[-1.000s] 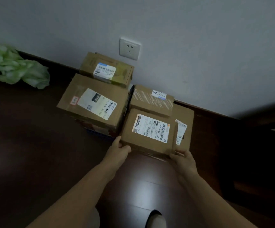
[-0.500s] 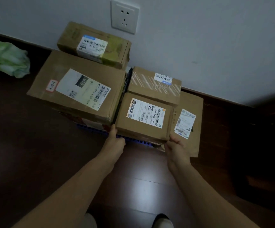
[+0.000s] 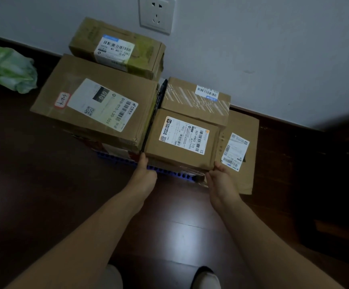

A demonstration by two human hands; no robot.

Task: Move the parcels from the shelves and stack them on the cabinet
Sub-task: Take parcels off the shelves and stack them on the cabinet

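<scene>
Brown cardboard: a small labelled parcel (image 3: 182, 140) tops a stack against the white wall (image 3: 273, 49), touching a larger parcel (image 3: 98, 109) on its left and a striped parcel (image 3: 194, 103) behind. Our left grip (image 3: 145, 176) clasps its near left corner and our right grip (image 3: 221, 182) its near right corner. A flat parcel (image 3: 242, 130) lies lower, to the right.

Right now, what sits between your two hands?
In the head view, the small labelled parcel lies between the left hand and the right hand, which hold its near corners.
</scene>
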